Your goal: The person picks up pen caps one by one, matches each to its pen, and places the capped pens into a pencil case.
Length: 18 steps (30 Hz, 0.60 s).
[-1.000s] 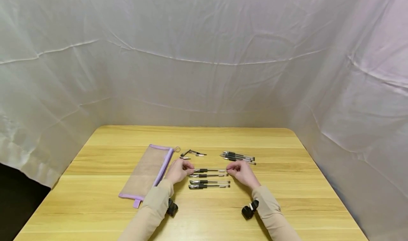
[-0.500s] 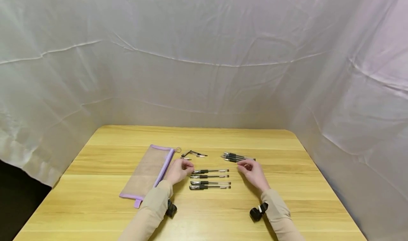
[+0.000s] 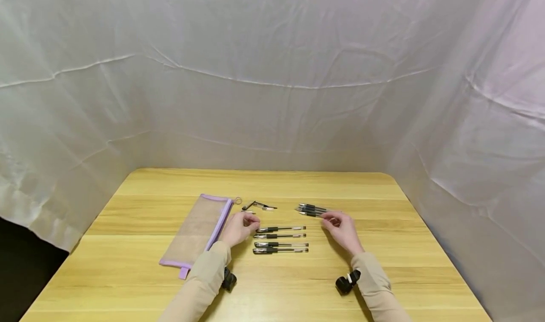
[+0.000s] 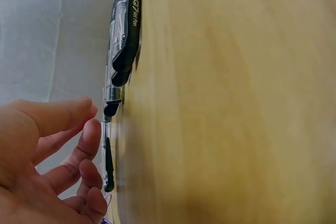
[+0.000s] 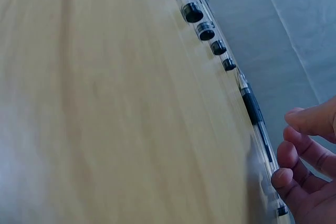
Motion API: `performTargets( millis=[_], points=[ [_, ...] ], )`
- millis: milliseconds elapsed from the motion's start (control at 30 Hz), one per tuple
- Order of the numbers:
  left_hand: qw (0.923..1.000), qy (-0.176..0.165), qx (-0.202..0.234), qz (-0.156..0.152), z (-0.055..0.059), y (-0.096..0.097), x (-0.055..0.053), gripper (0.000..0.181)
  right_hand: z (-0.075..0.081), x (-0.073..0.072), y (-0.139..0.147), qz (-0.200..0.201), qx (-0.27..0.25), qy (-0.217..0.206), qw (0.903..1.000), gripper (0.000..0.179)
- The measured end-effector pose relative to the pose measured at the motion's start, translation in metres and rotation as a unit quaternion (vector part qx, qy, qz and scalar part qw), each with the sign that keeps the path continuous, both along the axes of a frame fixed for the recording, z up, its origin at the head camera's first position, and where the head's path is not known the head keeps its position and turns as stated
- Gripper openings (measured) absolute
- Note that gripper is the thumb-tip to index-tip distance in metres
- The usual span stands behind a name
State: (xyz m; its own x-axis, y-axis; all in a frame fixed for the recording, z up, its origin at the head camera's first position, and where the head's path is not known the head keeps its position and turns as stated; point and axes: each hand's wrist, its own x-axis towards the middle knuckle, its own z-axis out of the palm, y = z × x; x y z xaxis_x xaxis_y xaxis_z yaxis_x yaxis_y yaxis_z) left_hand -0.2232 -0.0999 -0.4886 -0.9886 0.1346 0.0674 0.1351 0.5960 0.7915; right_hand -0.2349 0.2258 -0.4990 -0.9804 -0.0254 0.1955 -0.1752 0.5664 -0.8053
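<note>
Several capped gel pens (image 3: 281, 250) with black grips lie in a row, caps to the left. My left hand (image 3: 239, 229) is at the cap end of the farthest one (image 3: 281, 228). Its fingers are loosely bent in the left wrist view, with no pen between them. My right hand (image 3: 344, 232) is beside a bunch of uncapped pens (image 3: 312, 209), partly covering their rear ends. In the right wrist view an uncapped pen (image 5: 253, 107) lies by the right fingertips (image 5: 282, 178); thumb and forefinger stand apart. Whether they touch it I cannot tell.
A mesh zip pouch with purple trim (image 3: 193, 232) lies left of the pens, under the left forearm's side. Loose black pen caps (image 3: 264, 205) lie behind the left hand. The wooden table (image 3: 272, 293) is bordered by pale curtain (image 3: 272, 114).
My right hand has left the tail end of the farthest capped pen and moved right and slightly back to the uncapped pens. The left hand has barely moved.
</note>
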Motion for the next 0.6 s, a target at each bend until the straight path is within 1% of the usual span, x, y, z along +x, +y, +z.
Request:
performTargets(
  millis=[167, 467, 600],
  points=[
    [1.0000, 0.000, 0.003, 0.002, -0.0006, -0.0001, -0.0005, 0.008, -0.0010, -0.0001, -0.0019, 0.001, -0.002, -0.004, 1.0000, 0.019],
    [1.0000, 0.008, 0.003, 0.005, -0.0001, -0.0006, -0.0005, 0.008, -0.0028, 0.0002, 0.0006, -0.002, -0.007, 0.012, 0.9999, 0.017],
    [0.9999, 0.010, 0.004, -0.001, 0.0006, -0.0011, 0.0003, 0.009, -0.0034, 0.0005, 0.0003, 0.000, -0.006, 0.010, 0.9999, 0.016]
  ],
)
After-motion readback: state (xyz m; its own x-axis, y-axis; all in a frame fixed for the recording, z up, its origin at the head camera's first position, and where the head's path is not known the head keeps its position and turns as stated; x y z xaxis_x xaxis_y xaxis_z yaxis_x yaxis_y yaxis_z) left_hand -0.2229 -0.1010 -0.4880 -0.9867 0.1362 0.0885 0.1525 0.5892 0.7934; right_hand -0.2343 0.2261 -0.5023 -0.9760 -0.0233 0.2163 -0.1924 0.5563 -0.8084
